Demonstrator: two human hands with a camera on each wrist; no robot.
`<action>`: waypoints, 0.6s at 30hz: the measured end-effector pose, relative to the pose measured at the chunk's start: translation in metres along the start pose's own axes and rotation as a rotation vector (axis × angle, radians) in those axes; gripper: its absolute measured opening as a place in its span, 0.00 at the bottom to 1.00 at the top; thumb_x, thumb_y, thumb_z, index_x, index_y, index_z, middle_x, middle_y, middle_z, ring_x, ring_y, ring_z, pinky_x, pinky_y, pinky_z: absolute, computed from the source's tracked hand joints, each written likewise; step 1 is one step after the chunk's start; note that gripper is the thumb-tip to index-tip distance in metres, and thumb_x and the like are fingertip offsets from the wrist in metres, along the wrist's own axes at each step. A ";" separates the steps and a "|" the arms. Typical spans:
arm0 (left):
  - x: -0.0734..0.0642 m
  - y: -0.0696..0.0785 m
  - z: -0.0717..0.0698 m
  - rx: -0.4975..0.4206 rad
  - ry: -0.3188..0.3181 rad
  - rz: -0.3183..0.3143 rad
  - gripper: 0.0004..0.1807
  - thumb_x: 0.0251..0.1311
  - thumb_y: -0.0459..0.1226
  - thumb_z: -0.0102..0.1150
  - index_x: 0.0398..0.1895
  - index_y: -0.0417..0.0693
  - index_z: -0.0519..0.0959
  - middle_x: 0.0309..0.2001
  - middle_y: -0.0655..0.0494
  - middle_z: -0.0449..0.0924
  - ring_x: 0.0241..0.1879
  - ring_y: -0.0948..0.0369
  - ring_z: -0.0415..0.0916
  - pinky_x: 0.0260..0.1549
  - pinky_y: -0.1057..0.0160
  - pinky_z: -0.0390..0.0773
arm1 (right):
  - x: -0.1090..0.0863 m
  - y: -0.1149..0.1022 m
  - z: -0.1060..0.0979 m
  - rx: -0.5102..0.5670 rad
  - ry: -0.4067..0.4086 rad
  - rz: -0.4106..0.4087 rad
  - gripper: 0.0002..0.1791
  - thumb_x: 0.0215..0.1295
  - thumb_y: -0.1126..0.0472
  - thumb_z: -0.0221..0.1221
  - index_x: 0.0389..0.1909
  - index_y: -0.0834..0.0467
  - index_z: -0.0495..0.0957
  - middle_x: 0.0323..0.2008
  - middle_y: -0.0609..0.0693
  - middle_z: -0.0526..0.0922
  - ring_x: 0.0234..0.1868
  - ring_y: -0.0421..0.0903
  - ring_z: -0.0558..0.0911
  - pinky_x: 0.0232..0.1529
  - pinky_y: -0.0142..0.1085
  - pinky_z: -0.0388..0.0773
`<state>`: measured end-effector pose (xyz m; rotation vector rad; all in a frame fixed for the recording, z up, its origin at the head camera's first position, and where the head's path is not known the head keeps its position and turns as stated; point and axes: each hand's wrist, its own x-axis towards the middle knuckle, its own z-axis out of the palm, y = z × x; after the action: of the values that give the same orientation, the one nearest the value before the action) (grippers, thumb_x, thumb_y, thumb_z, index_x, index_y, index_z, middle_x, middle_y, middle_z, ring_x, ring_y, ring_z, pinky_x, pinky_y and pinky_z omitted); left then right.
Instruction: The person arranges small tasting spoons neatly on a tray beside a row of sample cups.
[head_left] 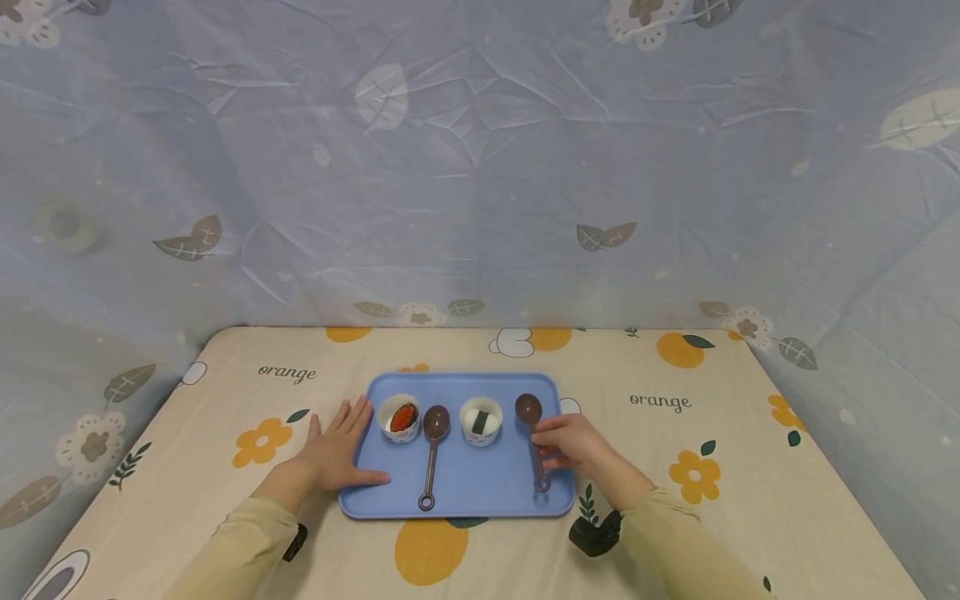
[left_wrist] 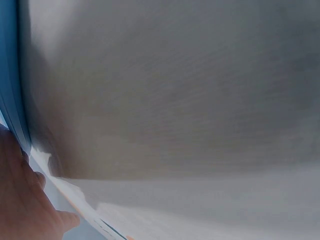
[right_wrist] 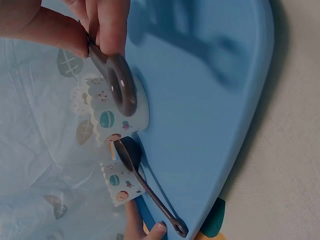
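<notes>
A brown spoon (head_left: 528, 408) at the right of the blue tray (head_left: 480, 504) has its handle pinched by my right hand (head_left: 573, 446). In the right wrist view its ring end (right_wrist: 121, 85) is off the tray, with a shadow below. My left hand (head_left: 333, 454) lies with fingers spread along the tray's left edge, thumb over the rim. A second brown spoon (head_left: 435, 425) lies between two paper cups. The left cup (head_left: 388, 411) holds a red-topped sushi piece (head_left: 404, 417); the middle cup (head_left: 489, 406) holds a white piece with a dark band (head_left: 480, 422).
A cream cloth (head_left: 322, 558) printed with oranges and flowers covers the table under the tray. Behind and to the sides hangs a grey-blue patterned curtain (head_left: 480, 208). A black wrist device (head_left: 595, 533) sits below my right forearm.
</notes>
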<state>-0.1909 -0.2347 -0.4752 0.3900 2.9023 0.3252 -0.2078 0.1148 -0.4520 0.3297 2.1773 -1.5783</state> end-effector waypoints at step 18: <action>-0.001 0.002 -0.002 -0.009 -0.007 -0.005 0.67 0.38 0.68 0.61 0.71 0.34 0.45 0.73 0.37 0.42 0.71 0.37 0.40 0.59 0.26 0.37 | 0.005 0.009 0.008 0.001 -0.002 0.011 0.14 0.59 0.69 0.57 0.46 0.69 0.76 0.28 0.51 0.78 0.27 0.41 0.77 0.27 0.32 0.81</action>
<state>-0.1898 -0.2337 -0.4729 0.3823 2.8936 0.3355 -0.2068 0.1100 -0.4645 0.3390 2.1699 -1.5732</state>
